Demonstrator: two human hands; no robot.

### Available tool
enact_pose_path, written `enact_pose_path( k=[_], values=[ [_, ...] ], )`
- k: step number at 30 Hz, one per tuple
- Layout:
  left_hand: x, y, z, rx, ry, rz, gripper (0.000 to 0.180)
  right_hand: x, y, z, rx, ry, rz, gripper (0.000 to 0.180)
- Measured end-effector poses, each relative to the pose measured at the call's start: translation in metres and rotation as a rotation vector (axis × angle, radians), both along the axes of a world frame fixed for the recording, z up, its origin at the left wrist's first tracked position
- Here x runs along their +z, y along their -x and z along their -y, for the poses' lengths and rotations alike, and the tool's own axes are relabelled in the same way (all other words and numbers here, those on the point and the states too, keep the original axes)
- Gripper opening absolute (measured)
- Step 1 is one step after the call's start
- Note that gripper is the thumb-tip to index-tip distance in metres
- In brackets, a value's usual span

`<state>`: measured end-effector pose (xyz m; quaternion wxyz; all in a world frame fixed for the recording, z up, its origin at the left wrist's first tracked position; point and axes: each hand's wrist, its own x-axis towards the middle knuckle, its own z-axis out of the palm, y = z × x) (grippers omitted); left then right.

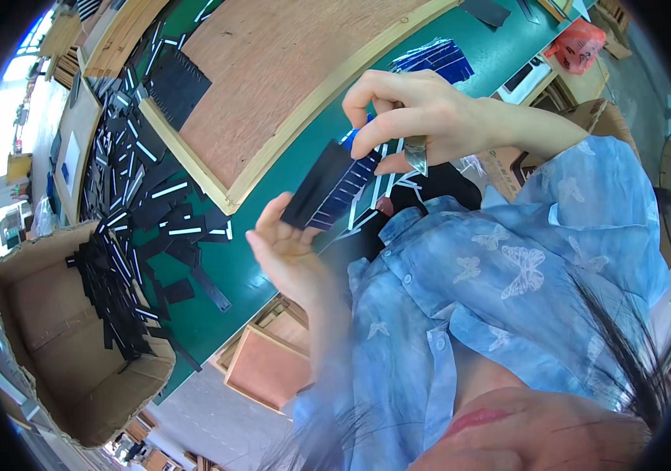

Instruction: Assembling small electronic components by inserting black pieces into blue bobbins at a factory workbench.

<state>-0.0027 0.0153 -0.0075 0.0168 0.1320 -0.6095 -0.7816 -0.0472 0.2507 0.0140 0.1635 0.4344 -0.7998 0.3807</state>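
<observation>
Between my hands is a flat black piece (321, 182), tilted, with a row of dark blue, slotted-looking segments along one long side. My left hand (284, 251) supports its lower end, fingers curled around that edge and slightly blurred. At the upper end, my right hand (418, 114) pinches it with thumb and fingers. A small blue bit shows by those fingertips. A shiny, pointed silver piece (416, 154) sticks out beneath my right hand; how it is held is hidden. A stack of shiny blue strips (437, 60) lies on the green table behind that hand.
The green table (253, 279) carries a wood-rimmed board (273, 67) and a heap of black and white strips (135, 149). A cardboard box (45, 314) partly filled with black pieces stands at left. White strips (375, 188) lie near my lap. A red bag (579, 45) sits far right.
</observation>
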Motion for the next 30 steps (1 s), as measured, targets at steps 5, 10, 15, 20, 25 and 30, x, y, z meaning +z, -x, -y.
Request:
enact_pose_path(
  k=[5,10,15,20,25,30],
  values=[
    [0.013,-0.003,-0.011,-0.1,-0.064,-0.014,0.063,0.007,-0.005,-0.002,-0.04,0.027,0.131,0.04],
    [0.015,-0.007,-0.01,-0.098,-0.065,-0.019,0.064,0.006,-0.006,-0.002,-0.035,0.027,0.133,0.039],
    [0.015,-0.008,-0.008,-0.115,-0.071,-0.028,0.064,0.008,-0.006,0.002,-0.03,0.025,0.147,0.039],
    [0.009,-0.006,-0.009,-0.102,-0.066,-0.018,0.065,0.01,-0.011,0.0,-0.104,-0.017,0.239,0.04],
    [0.019,-0.011,-0.005,-0.124,-0.059,-0.04,0.066,0.013,-0.007,0.006,-0.04,0.017,0.145,0.041],
    [0.008,-0.003,-0.011,-0.172,-0.039,-0.034,0.053,0.01,-0.007,0.003,-0.085,-0.019,0.228,0.038]
  ],
)
